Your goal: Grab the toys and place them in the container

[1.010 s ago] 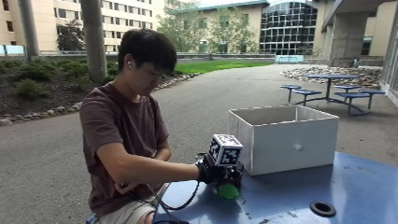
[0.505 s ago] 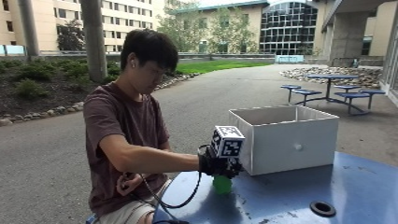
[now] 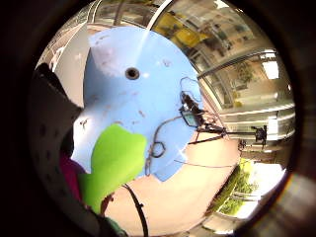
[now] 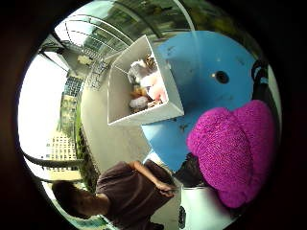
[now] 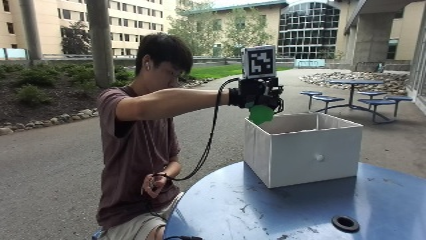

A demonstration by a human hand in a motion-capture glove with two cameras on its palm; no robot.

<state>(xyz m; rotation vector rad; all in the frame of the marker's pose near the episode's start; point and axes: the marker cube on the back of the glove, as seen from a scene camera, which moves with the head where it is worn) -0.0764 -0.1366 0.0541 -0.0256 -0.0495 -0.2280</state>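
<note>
Person is sitting at a round blue table (image 5: 279, 210), right arm stretched out level. Gloved right hand (image 5: 256, 95) is hanging in the air above the near rim of the white container (image 5: 303, 150), fingers curling around a green toy (image 5: 261, 114).

Toy is poking out below the glove, bright green, flat-looking with a rounded lobed outline; the tip is sitting just over the container's open top, not touching the rim from what the outside view shows. Little-finger palm view is showing the same green piece (image 3: 116, 163) close to the palm, plain matte surface. Thumb-side palm view is showing a magenta knitted or fuzzy surface (image 4: 235, 148) right against the palm; can't tell whether it's part of the same toy.

Container is standing upright on the table, square and open-topped, already holding several soft toys (image 4: 146, 86) in white, pink and tan. Bare left hand (image 5: 156, 184) is resting at the lap.
</note>
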